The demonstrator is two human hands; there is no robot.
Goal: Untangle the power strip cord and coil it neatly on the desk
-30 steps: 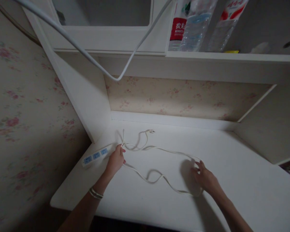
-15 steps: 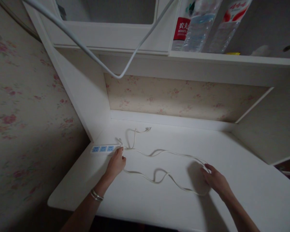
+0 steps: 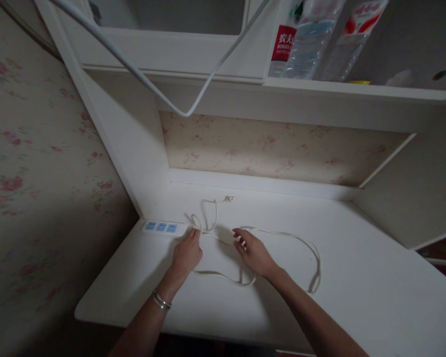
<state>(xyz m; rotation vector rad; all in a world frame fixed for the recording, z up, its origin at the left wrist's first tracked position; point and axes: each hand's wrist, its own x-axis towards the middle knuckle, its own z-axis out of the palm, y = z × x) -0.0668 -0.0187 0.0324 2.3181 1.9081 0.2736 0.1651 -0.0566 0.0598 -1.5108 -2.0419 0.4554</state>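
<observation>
A white power strip [image 3: 182, 229] with blue sockets lies at the left of the white desk. Its pale power cord [image 3: 282, 232] runs in a long loop over the desk, and the plug [image 3: 229, 198] rests toward the back. My left hand [image 3: 188, 253] is closed on the gathered cord just right of the strip. Over the middle of the loop hovers my right hand [image 3: 253, 253], fingers apart and holding nothing, close to the upper run of cord. Part of the cord is hidden behind my right hand and forearm.
Plastic bottles [image 3: 308, 44] stand on the upper right shelf [image 3: 342, 89]. A thick white cable [image 3: 188, 114] hangs in front of the cabinet, above the desk [image 3: 357, 258]. Flowered wallpaper [image 3: 40, 173] covers the wall on the left.
My right hand has let go of the cord's far right bend and moved left to mid-desk. My left hand has shifted slightly right with the cord. The right bend now lies on the desk.
</observation>
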